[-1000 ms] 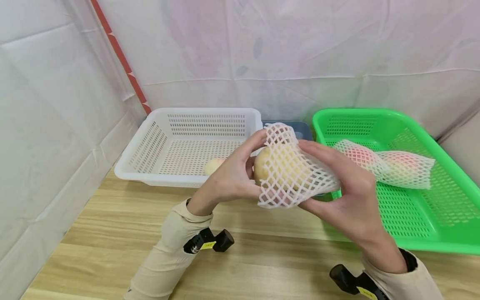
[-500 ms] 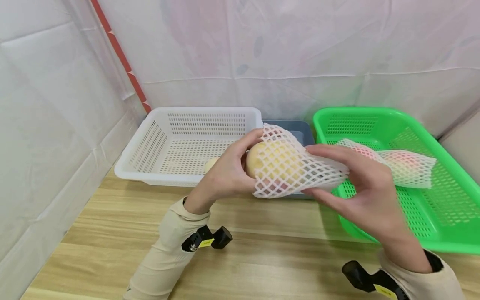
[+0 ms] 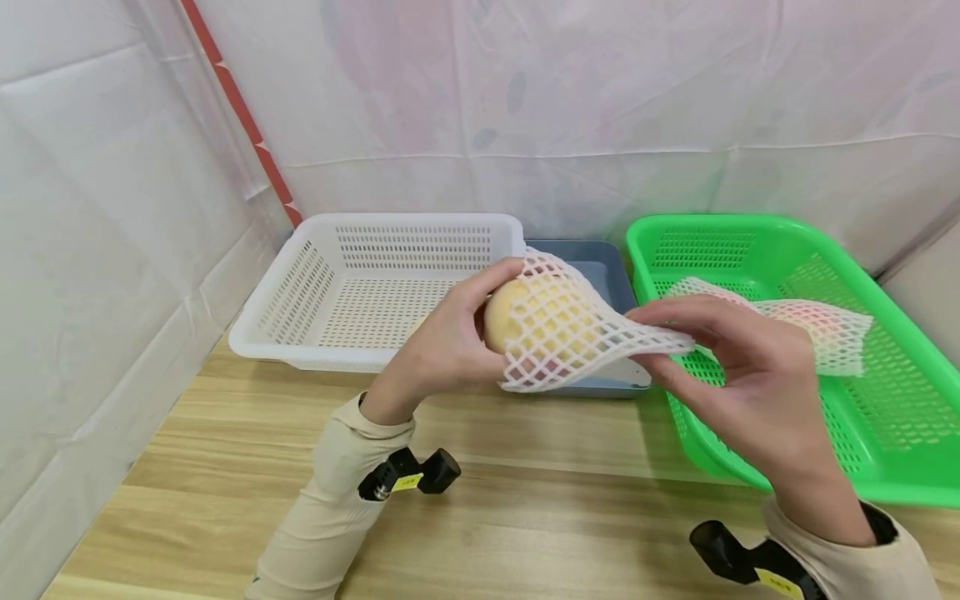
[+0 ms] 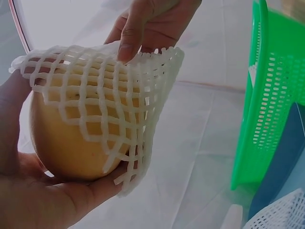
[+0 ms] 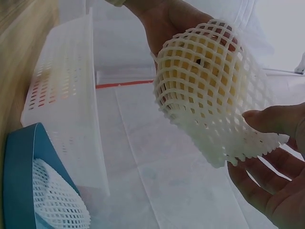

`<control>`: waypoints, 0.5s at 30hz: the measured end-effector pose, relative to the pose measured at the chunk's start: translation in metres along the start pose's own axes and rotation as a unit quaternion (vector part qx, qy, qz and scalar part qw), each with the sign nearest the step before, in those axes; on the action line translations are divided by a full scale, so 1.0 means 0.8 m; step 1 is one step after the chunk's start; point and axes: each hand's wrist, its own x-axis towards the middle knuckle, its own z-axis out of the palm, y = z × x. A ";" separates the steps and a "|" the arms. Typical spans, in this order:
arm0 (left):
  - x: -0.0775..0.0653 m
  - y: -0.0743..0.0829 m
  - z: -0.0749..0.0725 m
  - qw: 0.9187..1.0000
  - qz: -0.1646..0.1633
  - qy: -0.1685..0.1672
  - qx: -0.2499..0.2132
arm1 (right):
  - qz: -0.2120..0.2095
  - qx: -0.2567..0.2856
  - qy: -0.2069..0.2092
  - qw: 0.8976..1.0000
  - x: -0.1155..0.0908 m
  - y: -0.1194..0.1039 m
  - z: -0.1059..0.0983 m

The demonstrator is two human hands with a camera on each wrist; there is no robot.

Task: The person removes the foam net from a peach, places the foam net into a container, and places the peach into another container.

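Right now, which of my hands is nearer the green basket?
Right. Your right hand, pinching the foam net, overlaps the left side of the green basket in the head view; your left hand is farther left, holding the yellow fruit near the white basket.

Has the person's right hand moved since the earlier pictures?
Yes. In the head view, the right hand has shifted toward the person's right, judged against the green basket, which sits in place.
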 end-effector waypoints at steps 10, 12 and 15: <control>-0.004 0.003 -0.005 0.999 0.001 0.008 -0.039 | 0.029 -0.037 0.057 0.997 0.000 -0.005 -0.005; -0.004 0.003 -0.006 0.999 -0.002 0.007 -0.044 | 0.034 -0.048 0.063 0.996 -0.001 -0.005 -0.007; -0.005 0.004 -0.007 0.999 -0.002 0.007 -0.036 | 0.036 -0.050 0.069 0.996 -0.004 -0.002 -0.012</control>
